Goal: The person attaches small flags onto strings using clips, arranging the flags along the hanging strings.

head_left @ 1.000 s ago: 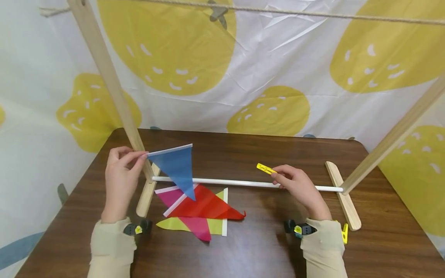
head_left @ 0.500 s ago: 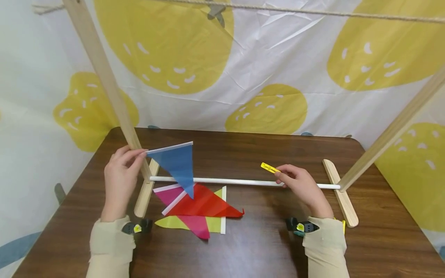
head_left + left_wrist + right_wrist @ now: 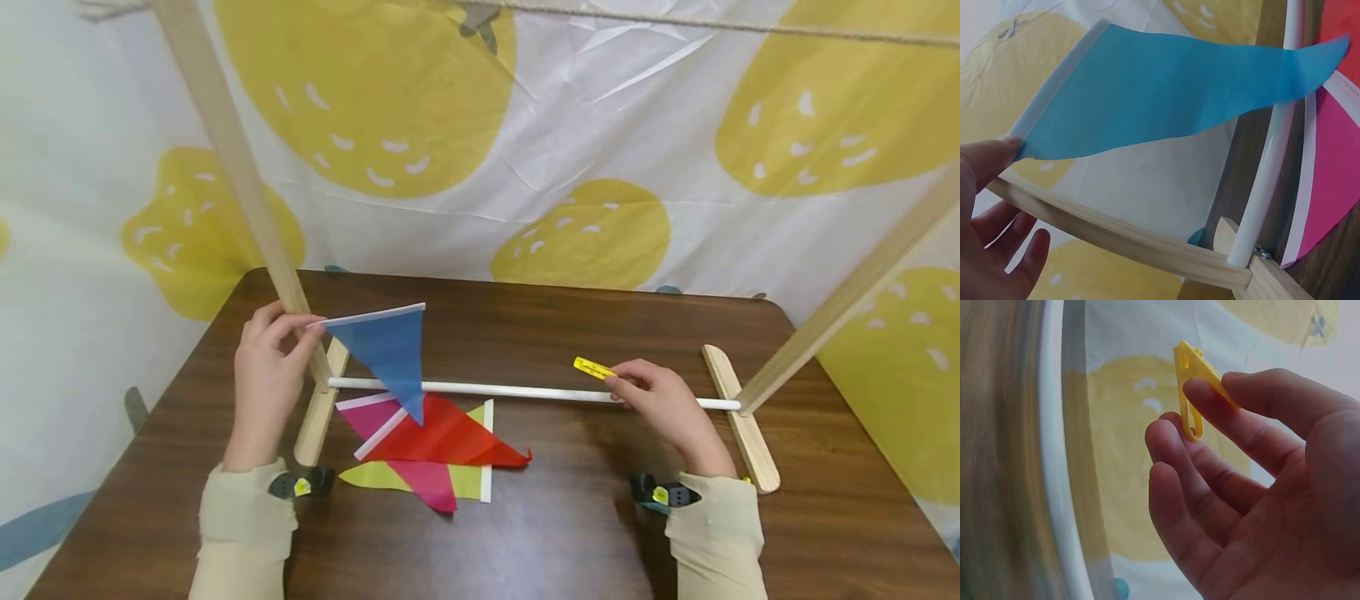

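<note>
My left hand [image 3: 272,367] pinches one end of the white top band of a blue pennant flag [image 3: 386,346]. The flag hangs point down in front of the left post; in the left wrist view the blue cloth [image 3: 1147,94] spreads out from thumb and finger. My right hand [image 3: 663,404] holds a yellow clothespin [image 3: 592,367] above the white rod. Thumb and fingers have it by one leg, as the right wrist view of the clothespin [image 3: 1186,387] shows. On the table, below the blue flag, a red pennant [image 3: 450,433] overlaps a magenta one [image 3: 431,487] and a yellow-green one [image 3: 375,475].
A wooden frame has a left post [image 3: 232,158], a right post [image 3: 847,300] and a white rod [image 3: 517,390] low between them. Twine [image 3: 675,21] runs across the top. Its right foot [image 3: 742,417] stands beyond my right hand. A fruit-print cloth [image 3: 420,242] hangs behind the table [image 3: 555,533].
My right hand has drifted slightly right with the clothespin. The left hand keeps the blue flag nearly in place. The head view shifts a little.
</note>
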The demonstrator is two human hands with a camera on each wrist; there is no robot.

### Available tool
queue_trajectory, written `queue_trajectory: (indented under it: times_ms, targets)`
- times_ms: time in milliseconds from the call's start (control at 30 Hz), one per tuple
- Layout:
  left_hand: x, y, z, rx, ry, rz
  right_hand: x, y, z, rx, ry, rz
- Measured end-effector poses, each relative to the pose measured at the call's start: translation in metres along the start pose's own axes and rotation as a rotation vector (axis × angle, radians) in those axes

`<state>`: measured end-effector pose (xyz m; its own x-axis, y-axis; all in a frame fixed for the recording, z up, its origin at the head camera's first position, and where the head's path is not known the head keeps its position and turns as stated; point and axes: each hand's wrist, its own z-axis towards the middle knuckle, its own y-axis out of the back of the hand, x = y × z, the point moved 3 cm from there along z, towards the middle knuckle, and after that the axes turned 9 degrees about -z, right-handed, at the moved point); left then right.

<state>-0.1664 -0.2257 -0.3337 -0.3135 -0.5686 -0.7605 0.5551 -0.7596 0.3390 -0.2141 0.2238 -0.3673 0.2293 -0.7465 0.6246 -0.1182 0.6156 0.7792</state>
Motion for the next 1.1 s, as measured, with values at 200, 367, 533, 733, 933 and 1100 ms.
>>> queue_trajectory:
  times_ms: [200, 367, 533, 733, 933, 1100]
  targets:
    - [-0.002, -0.002, 0.003, -0.022, 0.003, -0.065, 0.014, -0.001, 0.002, -0.070, 0.055, -0.045]
    - [-0.003, -0.009, 0.006, -0.049, 0.010, -0.108, 0.024, -0.002, 0.003, -0.192, 0.072, -0.023]
    - [0.000, -0.012, 0.008, -0.083, 0.012, -0.123, 0.032, -0.004, 0.006, -0.265, 0.128, -0.021]
    - [0.000, -0.009, 0.011, -0.068, 0.019, -0.178, 0.046, -0.002, 0.015, -0.266, 0.198, -0.077]
    - [0.001, -0.001, 0.012, -0.066, 0.030, -0.164, 0.065, 0.003, 0.025, -0.246, 0.282, -0.127]
    - [-0.008, 0.001, 0.013, -0.050, 0.005, -0.166, 0.079, 0.010, 0.030, -0.256, 0.337, -0.150]
